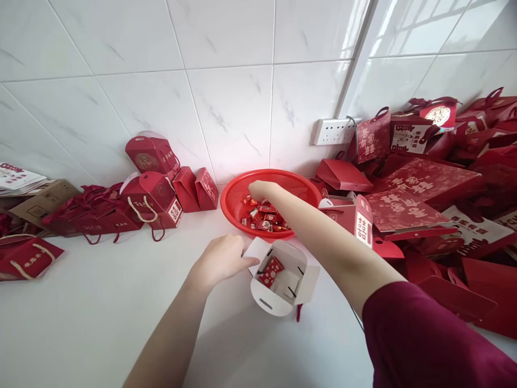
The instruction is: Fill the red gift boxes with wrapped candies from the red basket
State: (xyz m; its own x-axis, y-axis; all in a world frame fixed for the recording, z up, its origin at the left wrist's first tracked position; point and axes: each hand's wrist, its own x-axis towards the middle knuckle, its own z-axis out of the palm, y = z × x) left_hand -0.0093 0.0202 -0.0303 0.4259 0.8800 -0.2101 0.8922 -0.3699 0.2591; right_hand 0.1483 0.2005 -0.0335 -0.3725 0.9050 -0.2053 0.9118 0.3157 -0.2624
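Head view: an open box point(285, 293), white on the inside, stands on the pale bench point(100, 328) in front of the person, its flaps spread outward and a dark red cord point(299, 312) showing at its near side. A red packet with white dots point(271, 271) lies inside, toward the box's left. The left hand point(224, 257) is at the box's left flap, thumb laid against the card and the other fingers curled — whether they pinch it, I cannot tell. The right hand point(260, 189) reaches over into a red basket point(297, 187) just beyond the box, above small wrapped sweets point(269, 222); its fingertips are hidden, so I cannot tell whether they are apart or together. A maroon sleeve point(424, 334) covers the right upper arm. To the right lies a heap of red boxes point(420, 180), near a white power strip point(337, 132) by the tiled wall point(230, 118). On the left stand more boxes — among them a rope-handled red box point(149, 199) — and a brown carton point(44, 202).
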